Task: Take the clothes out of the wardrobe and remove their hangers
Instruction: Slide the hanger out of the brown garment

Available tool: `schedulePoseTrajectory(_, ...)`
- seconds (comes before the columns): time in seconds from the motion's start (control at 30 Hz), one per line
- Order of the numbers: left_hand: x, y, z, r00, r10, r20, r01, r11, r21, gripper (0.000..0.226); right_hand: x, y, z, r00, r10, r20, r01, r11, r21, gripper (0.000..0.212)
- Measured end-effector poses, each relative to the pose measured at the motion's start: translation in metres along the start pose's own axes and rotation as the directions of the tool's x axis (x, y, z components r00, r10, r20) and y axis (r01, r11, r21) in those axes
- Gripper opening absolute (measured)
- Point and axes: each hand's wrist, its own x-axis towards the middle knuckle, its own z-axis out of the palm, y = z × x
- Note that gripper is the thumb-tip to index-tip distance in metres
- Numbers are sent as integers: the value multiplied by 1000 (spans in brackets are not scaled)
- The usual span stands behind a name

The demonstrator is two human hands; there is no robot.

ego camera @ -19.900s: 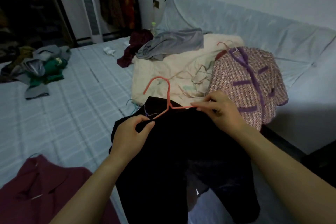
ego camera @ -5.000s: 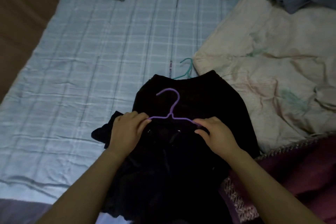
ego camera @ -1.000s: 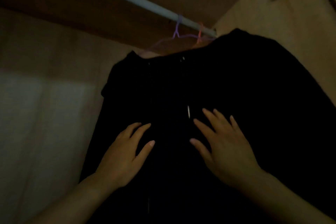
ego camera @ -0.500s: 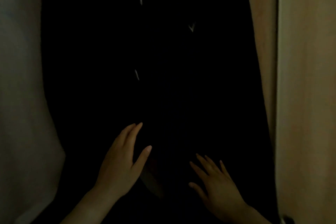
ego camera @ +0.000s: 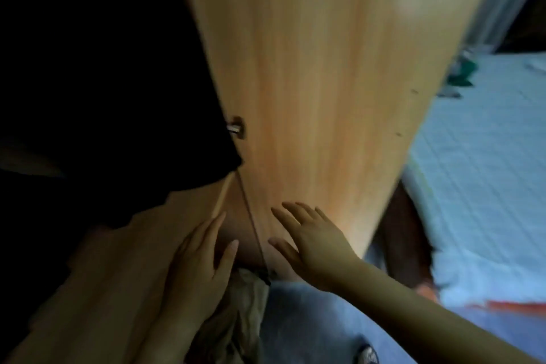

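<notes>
A black garment (ego camera: pixel 118 83) hangs inside the wardrobe at the upper left; its hanger is out of view. The wooden wardrobe door (ego camera: pixel 325 83) stands open in the middle of the view. My left hand (ego camera: pixel 204 263) is open with fingers spread, low in front of the wardrobe's wooden bottom panel, below the garment's hem. My right hand (ego camera: pixel 310 236) is open too, palm toward the lower part of the door, whether it touches I cannot tell. Neither hand holds anything.
A bed with a pale checked sheet (ego camera: pixel 472 186) lies to the right, with green clothes (ego camera: pixel 461 74) at its far end. A beige crumpled cloth (ego camera: pixel 239 313) lies at the wardrobe's foot. A hinge (ego camera: pixel 236 127) sits on the door's inner edge.
The view has swung down and right from the dark garment to the door and the bed. Both hands have come off the garment and now hover low by the wardrobe bottom and door.
</notes>
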Motion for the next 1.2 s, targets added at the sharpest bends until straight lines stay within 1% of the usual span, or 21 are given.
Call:
schedulePoseTrajectory(0.07, -9, 35, 33, 993, 45, 106, -44, 999, -10, 74, -43, 30, -3, 994, 113, 15, -113, 994, -13, 70)
schedulePoseTrajectory(0.17, -23, 93, 81, 953, 135, 270, -124, 991, -56, 67, -113, 76, -5, 962, 272, 31, -272, 962, -10, 59)
schedulePoseTrajectory(0.23, -31, 136, 115, 906, 207, 369, -184, 978, -98, 67, -160, 107, -8, 920, 389, 40, -390, 920, 32, 58)
schedulePoseTrajectory(0.3, -34, 182, 144, 856, 275, 438, -238, 961, -139, 77, -202, 137, -12, 875, 484, 14, -483, 872, 76, 62)
schedulePoseTrajectory(0.37, -35, 237, 179, 792, 380, 478, -332, 925, -185, 81, -249, 174, -18, 806, 592, -10, -587, 801, 117, 64)
schedulePoseTrajectory(0.43, -38, 301, 217, 707, 513, 487, -466, 855, -226, 74, -300, 215, -29, 717, 695, -55, -685, 717, 133, 61)
schedulePoseTrajectory(0.47, -41, 335, 236, 661, 564, 495, -510, 822, -255, 70, -326, 235, -38, 668, 739, -87, -726, 673, 140, 58)
schedulePoseTrajectory(0.57, -57, 437, 292, 530, 681, 505, -592, 724, -354, 62, -404, 290, -65, 511, 846, -153, -832, 531, 161, 57)
schedulePoseTrajectory(0.67, -82, 528, 336, 402, 773, 491, -664, 615, -425, 59, -471, 328, -91, 374, 912, -168, -896, 402, 189, 59)
schedulePoseTrajectory(0.73, -96, 578, 354, 345, 814, 467, -677, 560, -478, 57, -508, 347, -106, 288, 946, -148, -923, 316, 219, 69)
schedulePoseTrajectory(0.83, -111, 636, 375, 286, 838, 465, -655, 525, -543, 58, -549, 376, -121, 194, 969, -151, -949, 224, 220, 78)
schedulePoseTrajectory(0.93, -117, 674, 408, 216, 829, 515, -619, 525, -584, 63, -578, 412, -131, 120, 980, -161, -963, 154, 221, 79)
schedulePoseTrajectory(1.0, -115, 697, 434, 177, 826, 535, -619, 516, -592, 65, -593, 438, -136, 78, 982, -173, -968, 116, 224, 77)
schedulePoseTrajectory(1.07, -110, 724, 459, 161, 824, 543, -626, 510, -590, 66, -602, 470, -142, 53, 985, -166, -969, 91, 228, 75)
schedulePoseTrajectory(1.13, -100, 757, 487, 175, 825, 537, -627, 514, -585, 67, -610, 510, -151, 50, 984, -172, -967, 90, 237, 72)
schedulePoseTrajectory(1.2, -88, 793, 515, 192, 813, 550, -624, 534, -571, 67, -615, 559, -162, 66, 983, -174, -965, 107, 238, 62)
